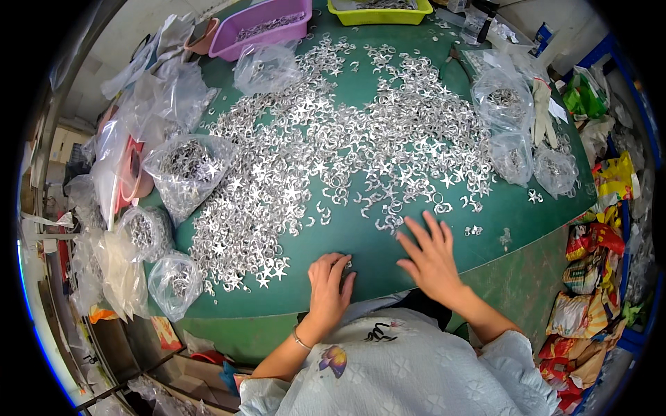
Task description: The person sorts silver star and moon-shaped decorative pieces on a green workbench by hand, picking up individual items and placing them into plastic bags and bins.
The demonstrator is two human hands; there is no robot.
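Observation:
A wide heap of small silver metal pieces (291, 139), starfish-shaped and ring- or crescent-shaped, is spread over the green tabletop (347, 239). My left hand (329, 288) is at the table's near edge with its fingers curled. A small silver metal piece (349, 264) shows at its fingertips, mostly hidden by them. My right hand (431, 260) has its fingers spread, palm down, its fingertips beside a few loose pieces (390, 223) at the heap's near edge. Nothing shows in its grasp. A small cluster of pieces (474, 231) lies to its right.
Clear plastic bags of pieces stand at left (186, 170) and right (512, 156). A purple basin (260, 31) and a yellow-green tray (380, 15) sit at the far edge. Pliers (454, 57) and pale gloves (542, 114) lie at right. Colourful packages (586, 277) line the right side.

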